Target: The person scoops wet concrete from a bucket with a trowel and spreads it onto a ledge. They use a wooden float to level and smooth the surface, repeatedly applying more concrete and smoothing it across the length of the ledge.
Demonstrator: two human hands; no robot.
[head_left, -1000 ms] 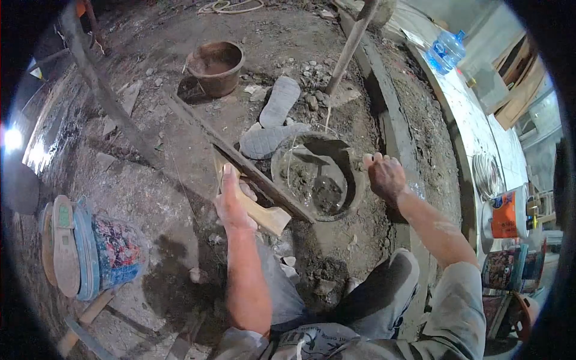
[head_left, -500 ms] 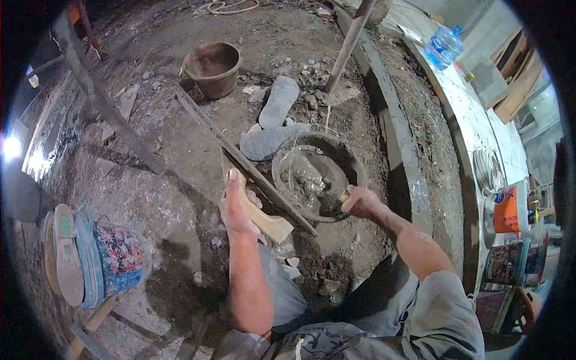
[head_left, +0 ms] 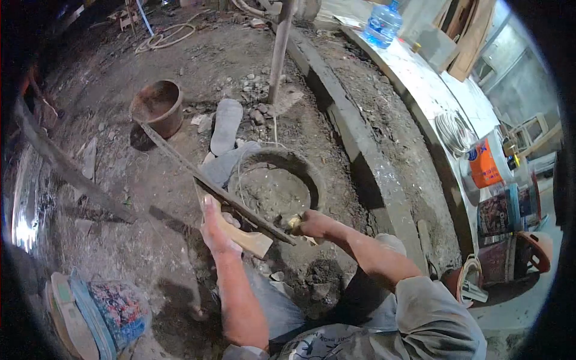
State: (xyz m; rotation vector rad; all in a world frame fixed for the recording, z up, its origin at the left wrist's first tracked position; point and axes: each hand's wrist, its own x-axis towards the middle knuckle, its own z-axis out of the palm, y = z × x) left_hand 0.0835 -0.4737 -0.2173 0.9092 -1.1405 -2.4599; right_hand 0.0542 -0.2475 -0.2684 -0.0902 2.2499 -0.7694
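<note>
My left hand (head_left: pixel 218 231) is wrapped around the pale wooden handle of a long plastering float (head_left: pixel 207 185). The float's board is seen nearly edge-on and slants across the near left side of a round tub (head_left: pixel 317 175). Wet grey mortar (head_left: pixel 270 189) lies inside the tub. At the tub's near right rim, my right hand (head_left: pixel 317 227) is closed on the yellowish handle of a trowel (head_left: pixel 294 222). The trowel's blade is mostly hidden behind the float.
Two grey sandals (head_left: pixel 227 126) lie beyond the tub, near a brown bucket (head_left: pixel 161 108). A post (head_left: pixel 281 57) stands behind. Along the right runs a concrete curb (head_left: pixel 351 141). Paint buckets (head_left: pixel 499 215) stand at far right; another painted bucket (head_left: pixel 117 315) is at lower left.
My right hand with the trowel has moved from inside the tub to its near rim, close to the float. The view has turned right, shifting the scene leftward. Both grips are kept.
</note>
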